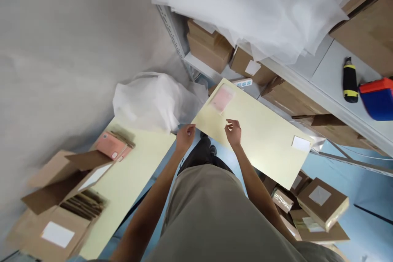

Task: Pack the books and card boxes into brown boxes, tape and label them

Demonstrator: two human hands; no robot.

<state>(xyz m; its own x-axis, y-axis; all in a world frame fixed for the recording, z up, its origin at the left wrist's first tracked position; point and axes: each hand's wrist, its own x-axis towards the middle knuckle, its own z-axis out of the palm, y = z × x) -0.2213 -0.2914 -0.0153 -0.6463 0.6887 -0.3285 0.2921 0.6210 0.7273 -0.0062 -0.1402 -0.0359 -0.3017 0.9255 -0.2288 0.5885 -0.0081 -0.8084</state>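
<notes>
A flat pink pack (222,98), blurred and seemingly in a clear sleeve, lies on the far left part of the pale yellow table (264,139). My right hand (233,132) is over this table, just nearer to me than the pack, its fingers curled toward the thumb. At the table's left corner is my left hand (186,136), with fingers pressed together. Anything thin in either pinch is too faint to make out. A white label (301,143) lies at the table's right end.
On a second yellow table (132,159) at left are pink packs (111,145), open cartons (66,229) and a white foam bag (147,100). Shelves (325,94) behind hold boxes, white sheets (254,4) and a utility knife (350,80). Boxes (322,200) are piled at lower right.
</notes>
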